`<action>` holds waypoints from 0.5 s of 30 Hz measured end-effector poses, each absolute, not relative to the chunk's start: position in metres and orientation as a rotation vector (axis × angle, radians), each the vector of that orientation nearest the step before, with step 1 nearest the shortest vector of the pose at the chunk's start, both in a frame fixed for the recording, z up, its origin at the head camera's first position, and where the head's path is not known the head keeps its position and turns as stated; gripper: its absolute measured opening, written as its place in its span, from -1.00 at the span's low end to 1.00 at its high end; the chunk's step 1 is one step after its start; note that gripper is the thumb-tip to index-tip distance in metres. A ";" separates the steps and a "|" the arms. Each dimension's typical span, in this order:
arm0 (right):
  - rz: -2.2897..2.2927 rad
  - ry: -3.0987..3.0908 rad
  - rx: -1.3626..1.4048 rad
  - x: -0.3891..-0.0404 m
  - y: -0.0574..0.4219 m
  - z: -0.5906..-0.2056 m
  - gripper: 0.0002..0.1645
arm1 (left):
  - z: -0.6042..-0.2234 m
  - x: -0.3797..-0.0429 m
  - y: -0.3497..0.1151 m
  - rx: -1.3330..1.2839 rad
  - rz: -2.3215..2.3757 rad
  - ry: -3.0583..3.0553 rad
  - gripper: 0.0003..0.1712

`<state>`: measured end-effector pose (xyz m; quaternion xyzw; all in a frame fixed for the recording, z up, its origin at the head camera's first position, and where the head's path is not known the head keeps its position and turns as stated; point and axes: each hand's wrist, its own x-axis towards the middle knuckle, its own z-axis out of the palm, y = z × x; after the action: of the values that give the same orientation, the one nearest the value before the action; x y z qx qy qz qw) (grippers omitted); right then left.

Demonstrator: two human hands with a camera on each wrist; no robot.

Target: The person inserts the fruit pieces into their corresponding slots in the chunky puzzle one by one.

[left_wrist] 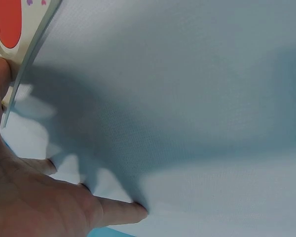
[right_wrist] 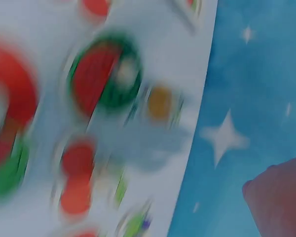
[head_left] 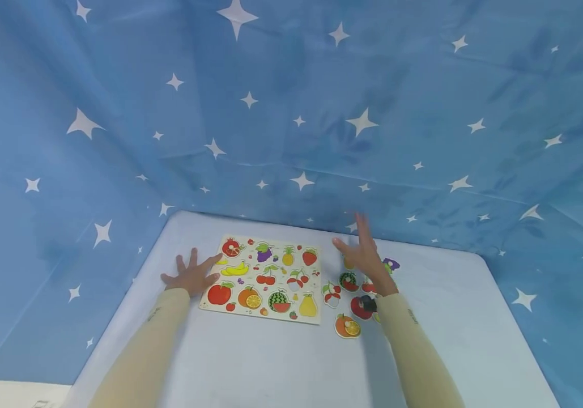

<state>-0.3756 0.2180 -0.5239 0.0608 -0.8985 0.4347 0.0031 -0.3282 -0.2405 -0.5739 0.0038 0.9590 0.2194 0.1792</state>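
Note:
A fruit puzzle board (head_left: 314,292) lies on the table, printed with fruit pictures. My left hand (head_left: 191,276) rests at its left edge with fingers spread. In the left wrist view the thumb touches the board's border, while the other fingers of that hand (left_wrist: 44,202) splay over the white surface. My right hand (head_left: 366,258) is raised over the far side of the loose fruit pieces, fingers extended and nothing visible in it. Those pieces include a watermelon (head_left: 349,281), cherries (head_left: 331,294), an orange (head_left: 347,327) and a red apple (head_left: 360,307). The right wrist view is blurred.
Purple grapes (head_left: 391,263) lie right of my right hand, and my forearm partly covers other pieces. Behind the white table (head_left: 281,362) hangs a blue curtain (head_left: 281,73) with white stars. A small black device (head_left: 369,304) sits at my right wrist.

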 end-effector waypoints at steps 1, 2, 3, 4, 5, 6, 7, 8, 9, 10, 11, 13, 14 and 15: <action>1.374 -2.819 0.169 -0.374 0.229 -0.524 0.22 | -0.573 -0.327 -0.241 0.010 0.624 2.714 -0.17; 1.383 -2.819 0.146 -0.373 0.240 -0.525 0.21 | -0.573 -0.326 -0.241 0.008 0.624 2.714 -0.17; 1.385 -2.824 0.124 -0.372 0.251 -0.527 0.20 | -0.571 -0.325 -0.241 0.006 0.630 2.714 -0.16; 1.383 -2.829 0.114 -0.370 0.262 -0.528 0.20 | -0.569 -0.323 -0.240 0.004 0.633 2.714 -0.17; 1.382 -2.835 0.103 -0.368 0.272 -0.529 0.19 | -0.567 -0.321 -0.239 0.001 0.635 2.713 -0.17; 1.384 -2.842 0.076 -0.367 0.283 -0.532 0.18 | -0.566 -0.321 -0.239 -0.003 0.639 2.711 -0.17; 1.387 -2.847 0.047 -0.365 0.293 -0.534 0.17 | -0.566 -0.321 -0.238 -0.010 0.642 2.708 -0.17; 1.397 -2.845 0.025 -0.363 0.302 -0.536 0.17 | -0.565 -0.321 -0.237 -0.014 0.642 2.705 -0.17; 1.406 -2.841 0.005 -0.361 0.310 -0.539 0.16 | -0.564 -0.321 -0.237 -0.013 0.639 2.705 -0.16; 1.420 -2.836 -0.015 -0.359 0.318 -0.542 0.14 | -0.564 -0.321 -0.237 -0.012 0.638 2.705 -0.17; 1.437 -2.833 -0.049 -0.356 0.325 -0.545 0.12 | -0.563 -0.321 -0.237 -0.013 0.635 2.704 -0.17; 1.454 -2.839 -0.128 -0.351 0.337 -0.552 0.07 | -0.563 -0.322 -0.236 -0.007 0.628 2.705 -0.17; 1.460 -2.851 -0.170 -0.348 0.342 -0.555 0.05 | -0.563 -0.322 -0.236 -0.001 0.622 2.706 -0.17; 1.463 -2.867 -0.216 -0.346 0.347 -0.557 0.02 | -0.563 -0.322 -0.236 0.003 0.619 2.707 -0.17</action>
<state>-0.3461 0.3467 -0.5574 -0.0670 -0.8880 0.4530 -0.0423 -0.3224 -0.2362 -0.5632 0.0010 0.9587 0.2193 0.1811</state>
